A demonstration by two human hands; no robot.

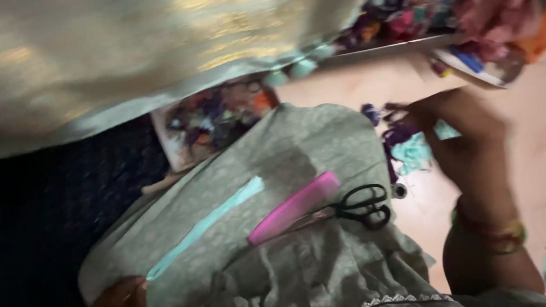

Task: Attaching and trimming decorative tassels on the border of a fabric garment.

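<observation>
While a tray (173,153) holds colourful cloth scraps (213,116), the right hand (463,142) pinches purple scraps (398,132); the left hand (117,301) presses grey cloth (285,147), fingers hidden.

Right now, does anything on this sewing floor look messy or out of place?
Yes. Loose purple and teal fabric scraps are strewn on the floor by the right hand, outside the scrap-filled tray. The black-handled scissors and pink comb lie on the rumpled grey-green cloth, not the floor. The left hand presses the cloth's edge.
</observation>
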